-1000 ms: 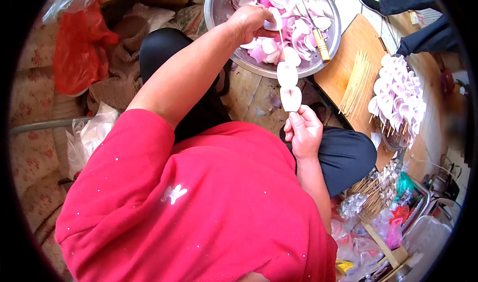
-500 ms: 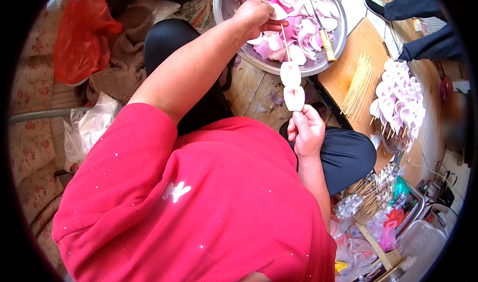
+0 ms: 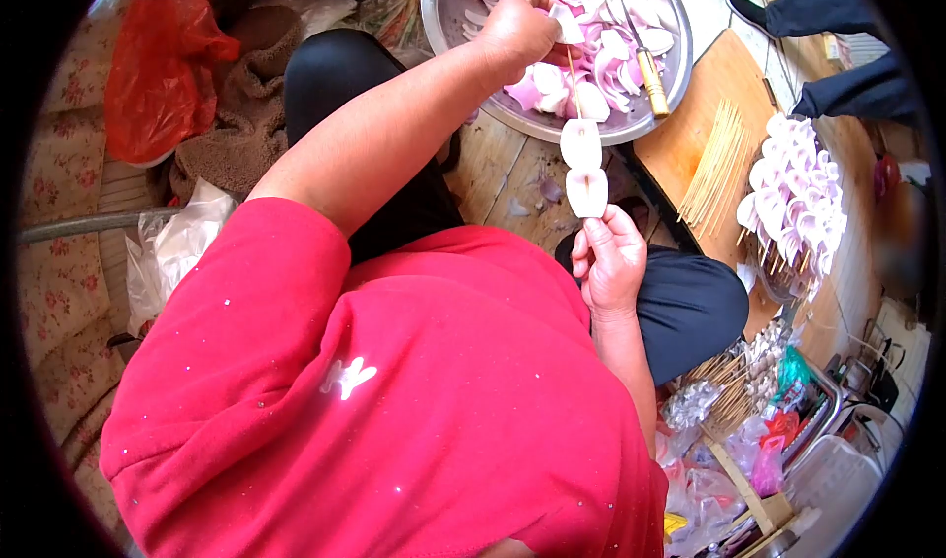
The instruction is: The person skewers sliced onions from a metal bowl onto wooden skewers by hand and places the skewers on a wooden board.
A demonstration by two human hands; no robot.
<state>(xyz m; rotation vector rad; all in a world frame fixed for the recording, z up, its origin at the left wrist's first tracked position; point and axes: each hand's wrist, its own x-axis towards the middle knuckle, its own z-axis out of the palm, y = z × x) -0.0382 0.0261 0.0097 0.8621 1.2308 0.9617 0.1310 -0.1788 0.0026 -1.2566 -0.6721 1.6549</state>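
Note:
My right hand (image 3: pixel 613 262) is closed, pinching the lower end of a bamboo skewer (image 3: pixel 574 87). Two pale onion pieces (image 3: pixel 586 192) are threaded on it, one above the other, just beyond my fingertips. At the skewer's upper end, my left hand (image 3: pixel 519 37) has its fingers closed on another onion piece (image 3: pixel 566 24). Whether the skewer tip touches that piece I cannot tell. Beneath my left hand, a metal perforated basin (image 3: pixel 680 75) holds many cut purple-and-white onion pieces (image 3: pixel 616 70). A knife with a yellowish handle (image 3: pixel 652 85) lies across them.
Right of the basin, loose bamboo skewers (image 3: pixel 715 169) lie on a wooden board (image 3: pixel 680 129). Finished onion skewers (image 3: pixel 791 188) stand bunched beside it. Another person's legs (image 3: pixel 828 11) show at upper right. A red plastic bag (image 3: pixel 163 75) is at left.
My left hand has turned and shifted slightly right, bringing an onion piece near the skewer's upper end. My right hand and the skewer have barely moved.

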